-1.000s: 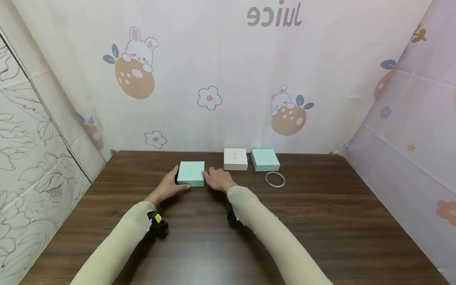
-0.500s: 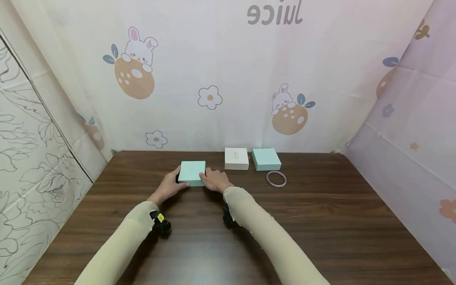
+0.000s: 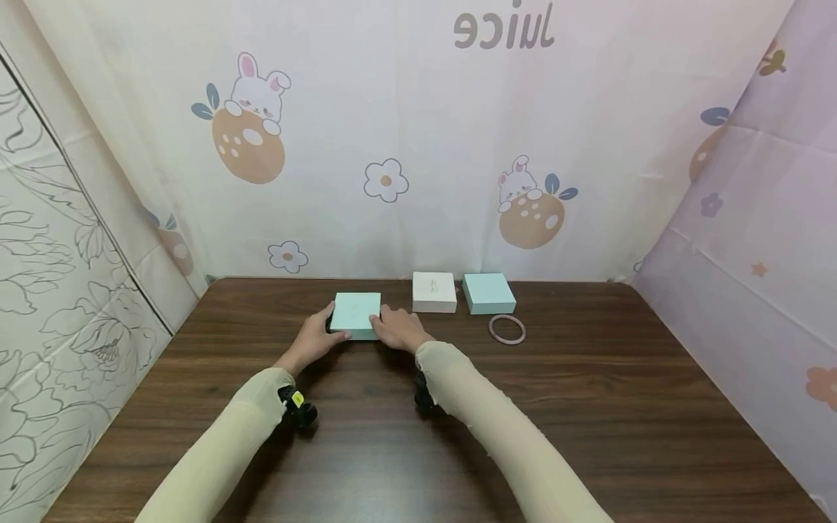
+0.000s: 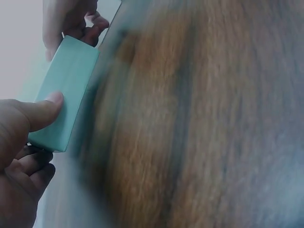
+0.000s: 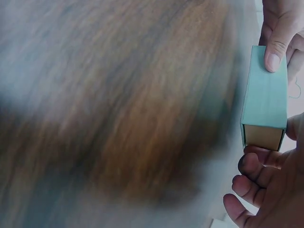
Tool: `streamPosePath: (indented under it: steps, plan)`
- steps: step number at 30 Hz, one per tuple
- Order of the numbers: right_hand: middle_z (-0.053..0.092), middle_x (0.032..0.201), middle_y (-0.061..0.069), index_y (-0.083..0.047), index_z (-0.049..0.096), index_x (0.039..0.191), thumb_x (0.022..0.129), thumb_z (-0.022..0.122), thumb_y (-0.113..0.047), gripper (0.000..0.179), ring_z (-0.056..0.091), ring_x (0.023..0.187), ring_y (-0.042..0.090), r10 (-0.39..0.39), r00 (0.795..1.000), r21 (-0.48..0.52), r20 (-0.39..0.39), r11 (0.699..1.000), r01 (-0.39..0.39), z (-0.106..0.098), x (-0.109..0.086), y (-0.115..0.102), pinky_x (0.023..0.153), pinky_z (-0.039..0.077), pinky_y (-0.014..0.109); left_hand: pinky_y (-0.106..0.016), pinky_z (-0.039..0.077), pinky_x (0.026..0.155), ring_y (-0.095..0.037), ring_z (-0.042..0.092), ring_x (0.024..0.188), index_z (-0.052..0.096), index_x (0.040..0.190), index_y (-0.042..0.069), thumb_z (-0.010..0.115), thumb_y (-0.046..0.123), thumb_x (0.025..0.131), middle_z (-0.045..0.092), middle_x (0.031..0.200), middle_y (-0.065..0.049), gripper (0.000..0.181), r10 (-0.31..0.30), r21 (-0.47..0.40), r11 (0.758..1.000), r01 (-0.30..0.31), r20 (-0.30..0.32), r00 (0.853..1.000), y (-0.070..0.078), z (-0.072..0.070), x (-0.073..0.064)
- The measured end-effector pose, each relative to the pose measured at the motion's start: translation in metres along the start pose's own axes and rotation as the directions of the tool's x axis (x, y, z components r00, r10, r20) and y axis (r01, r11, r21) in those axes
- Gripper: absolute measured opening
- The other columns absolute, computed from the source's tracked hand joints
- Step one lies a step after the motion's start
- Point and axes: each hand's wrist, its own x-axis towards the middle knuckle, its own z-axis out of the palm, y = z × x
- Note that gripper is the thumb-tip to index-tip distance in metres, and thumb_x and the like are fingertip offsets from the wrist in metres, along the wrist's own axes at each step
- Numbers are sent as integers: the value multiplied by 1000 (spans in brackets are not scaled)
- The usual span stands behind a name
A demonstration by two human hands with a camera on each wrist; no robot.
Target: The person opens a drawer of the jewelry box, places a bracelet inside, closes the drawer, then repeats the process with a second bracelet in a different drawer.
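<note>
A mint-green square box [image 3: 356, 311] is between my two hands near the back of the dark wooden table. My left hand [image 3: 314, 338] grips its left part, the thumb lying across the narrow front face in the left wrist view. At the right end, my right hand [image 3: 401, 328] holds the box, thumb at the top edge and fingers curled by the side. That end of the box [image 5: 265, 97] shows a beige inner wall framed by green cover edges in the right wrist view.
Behind my right hand stands a white box [image 3: 434, 293] with small print. Beside it is a second mint-green box [image 3: 489, 294], with a pinkish-grey ring [image 3: 506, 342] lying in front. A printed curtain [image 3: 445, 145] hangs along the table's back edge.
My right thumb has come onto the top of the mint-green box from its side. The box and both hands have shifted slightly to the right; the other boxes and ring keep their places.
</note>
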Motion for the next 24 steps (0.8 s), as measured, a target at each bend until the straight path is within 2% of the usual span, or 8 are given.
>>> streamPosePath:
  steps: [7,14,18,24]
  plan:
    - [59,113,13,-2,47,133,104,27,-41,52,54,111,30,-17,1000,-30,5,999,17,-13,-21,3,94,39,47,-49,36,100,-38,36,131,23,145,-12,73,14,86,32,145,-29,82,31,7,1000,-31,-15,999,17,4,-11]
    - [60,96,6,-1,51,126,104,30,-39,49,56,103,26,-47,999,-70,-16,996,46,-27,-43,9,91,39,44,-47,40,97,-37,40,128,22,145,-13,74,12,84,35,144,-29,84,62,-26,998,-64,-53,997,42,12,-26]
    - [59,90,5,-3,55,119,104,32,-37,44,59,94,24,-70,997,-84,-27,994,68,-36,-60,18,83,43,42,-47,41,96,-36,42,127,24,144,-13,75,12,83,37,142,-29,83,76,-46,996,-79,-76,994,59,21,-34]
    - [54,78,2,-6,57,105,104,35,-39,39,56,82,22,-74,997,-98,-31,993,71,-47,-84,33,75,41,39,-47,40,97,-35,43,127,28,143,-12,77,12,81,40,141,-27,83,109,-53,992,-114,-102,989,79,40,-42]
